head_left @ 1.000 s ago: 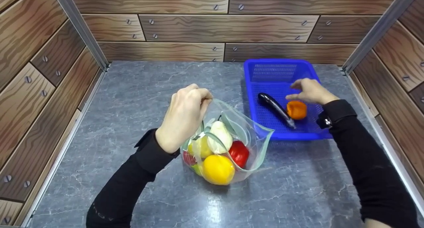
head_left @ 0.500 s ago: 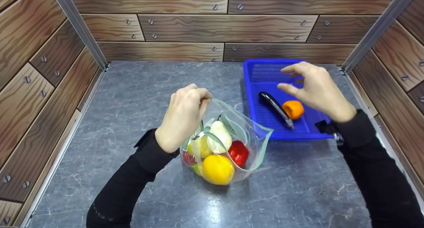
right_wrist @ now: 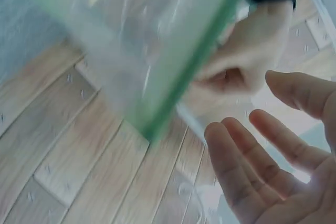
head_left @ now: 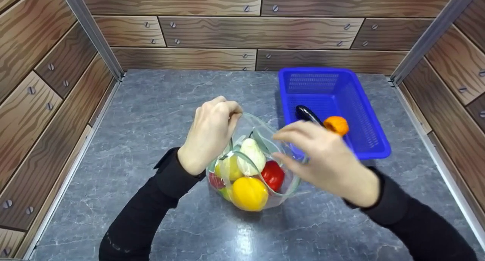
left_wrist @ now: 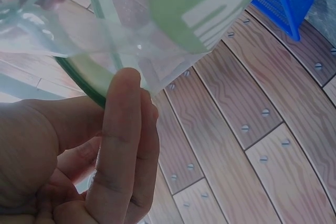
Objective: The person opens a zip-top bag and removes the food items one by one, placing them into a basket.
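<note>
My left hand (head_left: pixel 210 134) pinches the rim of a clear plastic bag (left_wrist: pixel 173 40) with a green edge, at the bag's far left corner. Inside the bag show a pale pear (head_left: pixel 251 157), a yellow lemon-like fruit (head_left: pixel 250 194), a red fruit or pepper (head_left: pixel 273 175) and other produce partly hidden. My right hand (head_left: pixel 322 158), blurred, hovers at the bag's right side with its fingers apart and nothing between them. In the right wrist view, the bag's green edge (right_wrist: pixel 184 87) lies just beyond those fingers (right_wrist: pixel 231 166).
Behind my right hand stands a blue basket (head_left: pixel 363 113). An eggplant (head_left: pixel 306 113) and an orange bell pepper (head_left: pixel 336 125) lie in it, the eggplant partly covered by my hand. Wood-patterned walls (head_left: pixel 261 32) enclose the grey marbled table (head_left: pixel 163 102) at the back and sides.
My right hand has left the basket, moving left and toward me to the bag. The orange pepper has shifted slightly left against the eggplant. My left hand keeps its place on the bag.
</note>
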Demonstrator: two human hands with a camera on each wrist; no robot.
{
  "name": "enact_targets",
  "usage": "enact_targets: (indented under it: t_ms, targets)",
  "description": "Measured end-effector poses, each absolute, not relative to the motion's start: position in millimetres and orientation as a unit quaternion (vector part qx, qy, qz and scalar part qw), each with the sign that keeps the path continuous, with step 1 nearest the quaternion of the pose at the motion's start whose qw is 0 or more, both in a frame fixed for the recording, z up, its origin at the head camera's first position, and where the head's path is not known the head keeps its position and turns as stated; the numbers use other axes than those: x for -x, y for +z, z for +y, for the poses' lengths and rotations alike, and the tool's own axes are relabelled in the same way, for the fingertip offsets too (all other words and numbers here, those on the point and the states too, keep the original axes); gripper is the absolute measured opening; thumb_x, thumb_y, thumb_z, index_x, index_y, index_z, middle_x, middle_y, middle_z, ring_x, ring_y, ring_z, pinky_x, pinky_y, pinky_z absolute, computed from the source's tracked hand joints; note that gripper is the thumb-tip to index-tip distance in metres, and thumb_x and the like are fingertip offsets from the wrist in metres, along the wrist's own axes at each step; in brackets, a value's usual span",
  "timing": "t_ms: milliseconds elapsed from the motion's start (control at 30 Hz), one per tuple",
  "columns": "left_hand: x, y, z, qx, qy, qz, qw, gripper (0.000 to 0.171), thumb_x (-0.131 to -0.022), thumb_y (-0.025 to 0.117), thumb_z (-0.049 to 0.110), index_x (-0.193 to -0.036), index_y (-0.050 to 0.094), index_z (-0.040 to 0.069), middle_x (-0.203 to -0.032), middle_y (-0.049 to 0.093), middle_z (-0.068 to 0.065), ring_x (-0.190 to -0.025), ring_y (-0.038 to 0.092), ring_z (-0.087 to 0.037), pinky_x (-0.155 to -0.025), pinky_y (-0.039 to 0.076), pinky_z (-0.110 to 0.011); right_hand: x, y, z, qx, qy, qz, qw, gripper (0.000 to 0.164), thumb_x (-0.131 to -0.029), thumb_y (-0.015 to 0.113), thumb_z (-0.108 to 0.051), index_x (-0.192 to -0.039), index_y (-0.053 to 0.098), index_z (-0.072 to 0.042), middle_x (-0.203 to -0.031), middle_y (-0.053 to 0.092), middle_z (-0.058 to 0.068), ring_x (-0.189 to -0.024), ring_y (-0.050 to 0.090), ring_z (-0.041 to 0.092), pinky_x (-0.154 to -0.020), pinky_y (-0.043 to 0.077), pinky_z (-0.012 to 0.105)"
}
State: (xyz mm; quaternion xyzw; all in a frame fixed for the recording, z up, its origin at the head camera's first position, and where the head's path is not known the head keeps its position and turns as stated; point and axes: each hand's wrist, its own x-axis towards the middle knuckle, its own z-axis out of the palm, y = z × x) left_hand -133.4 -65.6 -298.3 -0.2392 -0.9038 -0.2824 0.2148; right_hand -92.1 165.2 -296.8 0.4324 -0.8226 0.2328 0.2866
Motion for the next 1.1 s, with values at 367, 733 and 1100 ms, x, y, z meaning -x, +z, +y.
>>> enact_targets:
  t_ms: [367,733,1100]
  targets:
    - [133,-298,-67,0.241,-0.277,-0.905,0.215,0.011,-0.092,0.064,0.007,-0.09,0.075,0.006,-0.08,0.067,-0.01,-0.067,0.059,-0.022,-0.061,0.048,-0.029,114,-356,125,-0.409,0.09,-0.896,0.148,0.037,-0.078,0.071,-0.005,-0.114,0.065,-0.009,-0.103,0.065,0.009,-0.085,0.064,0.024,-0.073,0.057,0.036]
    - [133,-300,-66,0.241,-0.28,-0.905,0.213,0.01,-0.091,0.065,0.005,-0.088,0.074,0.005,-0.079,0.067,-0.009,-0.068,0.06,-0.021,-0.062,0.05,-0.029,125,-398,111,-0.366,0.065,-0.924,0.087,0.063,-0.083,0.073,-0.03,-0.137,0.046,-0.01,-0.136,0.043,0.023,-0.101,0.06,0.037,-0.058,0.059,0.04]
    - [139,-305,-64,0.235,-0.278,-0.903,0.227,0.013,-0.093,0.062,0.007,-0.088,0.074,0.003,-0.079,0.066,-0.01,-0.068,0.061,-0.023,-0.062,0.051,-0.031,154,-408,101,-0.349,0.048,-0.934,0.065,0.056,-0.086,0.069,-0.017,-0.138,0.047,-0.014,-0.148,0.037,0.018,-0.118,0.054,0.037,-0.079,0.059,0.042]
